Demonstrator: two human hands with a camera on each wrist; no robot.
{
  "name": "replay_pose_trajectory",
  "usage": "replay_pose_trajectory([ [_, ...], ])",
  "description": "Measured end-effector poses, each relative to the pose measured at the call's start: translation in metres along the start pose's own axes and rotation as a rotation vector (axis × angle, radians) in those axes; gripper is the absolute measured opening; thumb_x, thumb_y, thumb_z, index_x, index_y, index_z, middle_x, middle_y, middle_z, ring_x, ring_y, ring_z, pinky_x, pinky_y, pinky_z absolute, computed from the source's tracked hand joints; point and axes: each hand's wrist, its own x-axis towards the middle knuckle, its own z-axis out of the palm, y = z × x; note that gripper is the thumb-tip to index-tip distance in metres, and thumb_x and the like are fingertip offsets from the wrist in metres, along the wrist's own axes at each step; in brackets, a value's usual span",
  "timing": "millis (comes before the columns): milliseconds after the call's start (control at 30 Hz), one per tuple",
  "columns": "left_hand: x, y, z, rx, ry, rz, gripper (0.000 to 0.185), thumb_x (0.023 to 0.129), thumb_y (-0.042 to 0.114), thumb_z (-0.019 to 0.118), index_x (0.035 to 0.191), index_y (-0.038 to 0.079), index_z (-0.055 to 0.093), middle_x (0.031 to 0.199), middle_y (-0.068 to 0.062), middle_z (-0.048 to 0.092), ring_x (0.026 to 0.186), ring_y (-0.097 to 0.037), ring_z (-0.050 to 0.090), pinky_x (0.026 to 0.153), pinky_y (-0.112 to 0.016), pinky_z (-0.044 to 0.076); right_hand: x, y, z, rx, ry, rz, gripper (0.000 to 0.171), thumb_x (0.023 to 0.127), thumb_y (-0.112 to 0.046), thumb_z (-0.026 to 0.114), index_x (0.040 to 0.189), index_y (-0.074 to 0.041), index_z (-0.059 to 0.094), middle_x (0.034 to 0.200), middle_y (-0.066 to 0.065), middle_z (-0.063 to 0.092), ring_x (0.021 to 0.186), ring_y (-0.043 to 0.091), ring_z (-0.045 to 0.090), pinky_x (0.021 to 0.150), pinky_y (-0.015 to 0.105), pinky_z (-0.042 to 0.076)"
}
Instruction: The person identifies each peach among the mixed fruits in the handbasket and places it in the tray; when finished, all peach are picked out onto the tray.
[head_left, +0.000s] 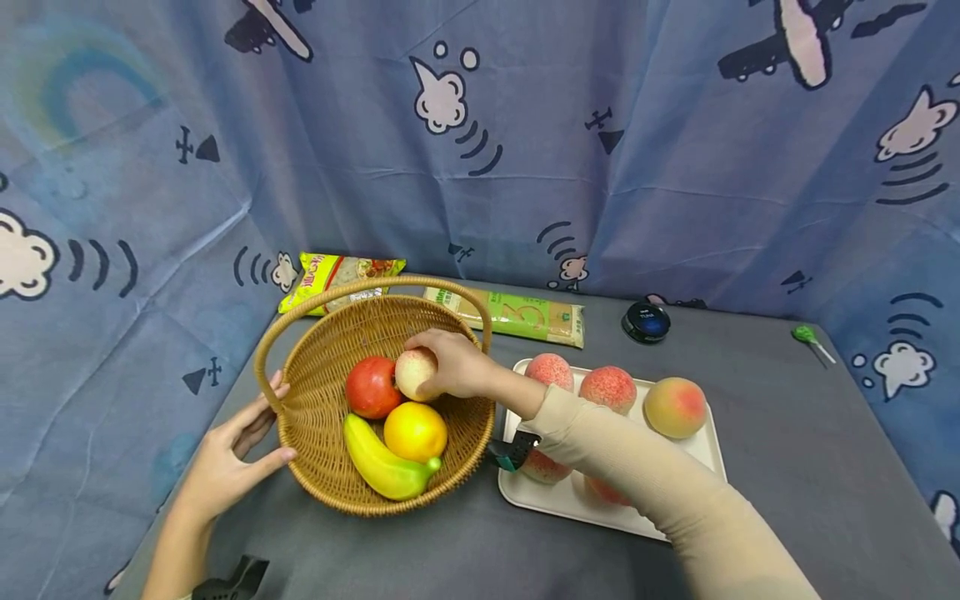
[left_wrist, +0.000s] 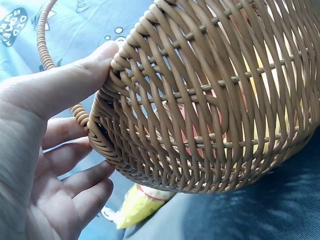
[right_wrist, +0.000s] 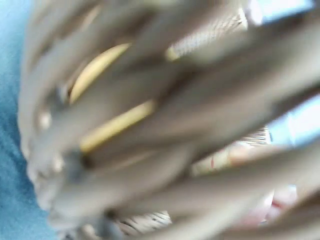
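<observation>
My right hand point(head_left: 453, 367) reaches into the wicker basket point(head_left: 318, 358) and grips a pale, speckled peach point(head_left: 415, 374) between thumb and fingers. The peach sits close against a red round fruit point(head_left: 371, 388), above a yellow-orange fruit point(head_left: 416, 432) and a banana point(head_left: 386, 467). At the basket's left end, my left hand point(head_left: 225, 458) touches the rim near the handle's base; in the left wrist view, its thumb point(left_wrist: 95, 70) and loosely bent fingers lie spread apart along the outer edge. Blurred wicker fills most of the right wrist view and hides much of the right hand.
A white tray point(head_left: 491, 492) to the right bears several peaches point(head_left: 677, 407), partly covered by my right forearm. Behind the basket lie a yellow food packet point(head_left: 315, 279) and a flat noodle pack point(head_left: 532, 315). Farther right are a dark round tin point(head_left: 646, 322) and green lollipop point(head_left: 804, 333).
</observation>
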Motion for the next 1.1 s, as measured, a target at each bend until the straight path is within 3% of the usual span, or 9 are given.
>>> replay_pose_trajectory([
  [267, -0.001, -0.001, 0.0, 0.001, 0.006, -0.004, 0.077, 0.072, -0.022, 0.068, 0.141, -0.01, 0.036, 0.154, -0.017, 0.028, 0.137, -0.007, 0.036, 0.105, -0.013, 0.037, -0.013, 0.001, -0.011, 0.13, 0.043, -0.105, 0.065, 0.075, -0.019, 0.079, 0.134, -0.011, 0.053, 0.136, 0.006, 0.052, 0.116, 0.022, 0.053, 0.094, 0.035, 0.051],
  [400, -0.001, -0.001, 0.001, 0.01, 0.001, -0.008, 0.076, 0.072, -0.022, 0.068, 0.141, -0.01, 0.037, 0.154, -0.017, 0.027, 0.138, -0.006, 0.036, 0.105, -0.013, 0.037, -0.021, 0.003, -0.015, 0.242, 0.041, -0.166, 0.066, 0.075, -0.019, 0.079, 0.135, -0.013, 0.052, 0.135, 0.004, 0.054, 0.113, 0.018, 0.055, 0.092, 0.029, 0.052],
  [600, -0.002, -0.002, 0.001, -0.004, 0.002, -0.026, 0.077, 0.073, -0.022, 0.067, 0.142, -0.009, 0.035, 0.154, -0.018, 0.026, 0.138, -0.006, 0.036, 0.106, -0.013, 0.037, -0.043, 0.003, -0.022, 0.437, 0.054, -0.269, 0.066, 0.074, -0.011, 0.08, 0.134, -0.007, 0.052, 0.136, 0.004, 0.053, 0.12, 0.017, 0.052, 0.1, 0.028, 0.049],
  [867, -0.003, -0.004, 0.001, -0.016, 0.001, -0.023, 0.077, 0.073, -0.022, 0.067, 0.142, -0.009, 0.035, 0.154, -0.023, 0.025, 0.137, -0.007, 0.037, 0.106, -0.014, 0.037, -0.1, 0.014, -0.032, 0.605, 0.126, -0.34, 0.068, 0.076, -0.003, 0.078, 0.136, -0.007, 0.049, 0.14, 0.008, 0.047, 0.126, 0.018, 0.046, 0.103, 0.03, 0.048],
  [933, -0.003, -0.004, 0.0, -0.023, 0.0, -0.01, 0.076, 0.073, -0.022, 0.066, 0.142, -0.009, 0.035, 0.154, -0.023, 0.024, 0.137, -0.008, 0.037, 0.106, -0.014, 0.037, -0.117, 0.022, -0.033, 0.626, 0.166, -0.344, 0.07, 0.075, 0.001, 0.078, 0.137, -0.003, 0.047, 0.141, 0.011, 0.045, 0.128, 0.018, 0.045, 0.106, 0.03, 0.045],
  [1100, -0.003, -0.002, 0.0, -0.011, -0.001, -0.054, 0.076, 0.074, -0.022, 0.066, 0.143, -0.008, 0.035, 0.155, -0.02, 0.024, 0.137, -0.006, 0.036, 0.107, -0.013, 0.036, -0.161, 0.047, -0.032, 0.634, 0.312, -0.336, 0.074, 0.071, 0.012, 0.076, 0.137, 0.004, 0.044, 0.142, 0.012, 0.044, 0.129, 0.016, 0.046, 0.106, 0.025, 0.044],
])
